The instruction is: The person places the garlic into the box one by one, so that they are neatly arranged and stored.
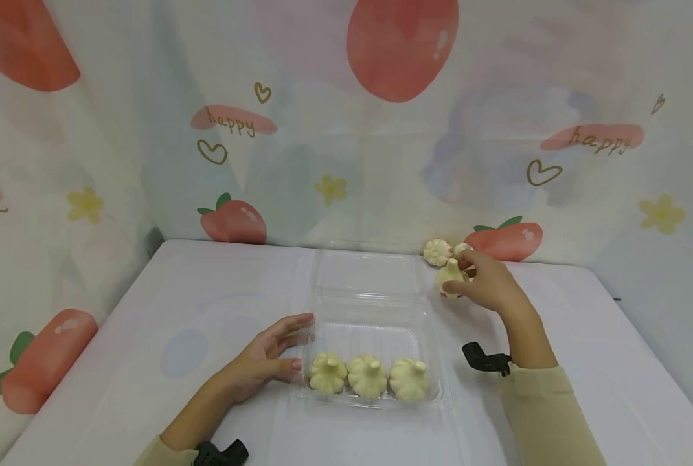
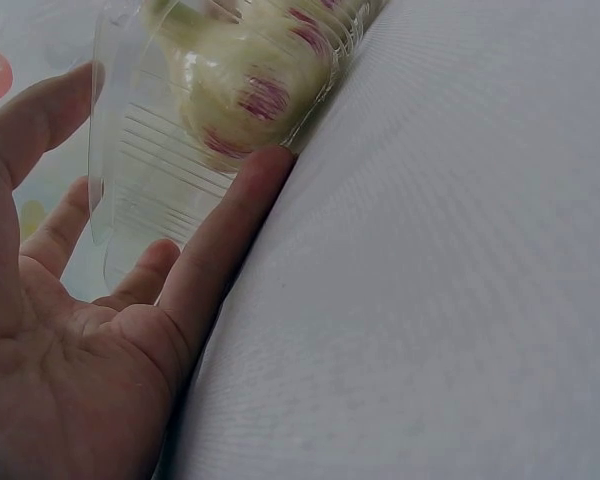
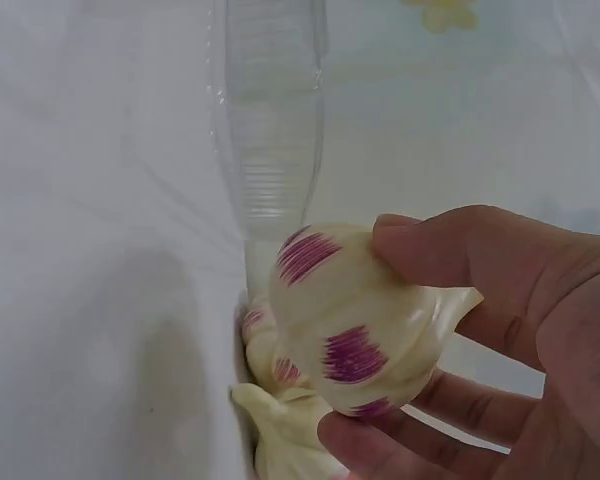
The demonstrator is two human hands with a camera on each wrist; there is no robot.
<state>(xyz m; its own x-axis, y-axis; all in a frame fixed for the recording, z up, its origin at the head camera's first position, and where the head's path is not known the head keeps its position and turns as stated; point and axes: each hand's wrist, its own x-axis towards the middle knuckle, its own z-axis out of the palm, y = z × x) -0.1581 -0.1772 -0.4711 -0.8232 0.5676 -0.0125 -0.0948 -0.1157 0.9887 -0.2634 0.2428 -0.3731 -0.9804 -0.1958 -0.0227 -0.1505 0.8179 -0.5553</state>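
Observation:
In the head view my right hand [image 1: 489, 281] pinches a pale garlic bulb [image 1: 448, 278] between thumb and fingers, its stem upward. The right wrist view shows purple streaks on this garlic bulb [image 3: 355, 315]. Just behind it two more garlic bulbs [image 1: 437, 252] lie by the back edge of the table. My left hand [image 1: 259, 359], fingers spread and fairly straight, touches the left side of a clear plastic clamshell box [image 1: 375, 404]. Along the front of the box sit three garlic bulbs [image 1: 367, 377] in a row. Fingertips [image 2: 265, 170] rest against the box wall in the left wrist view.
The hinged lid [image 1: 370, 272] of the box lies folded back toward the rear. A white cloth covers the table [image 1: 119, 388]. Behind and to the left hangs a printed curtain [image 1: 358, 162] that meets the table's back edge.

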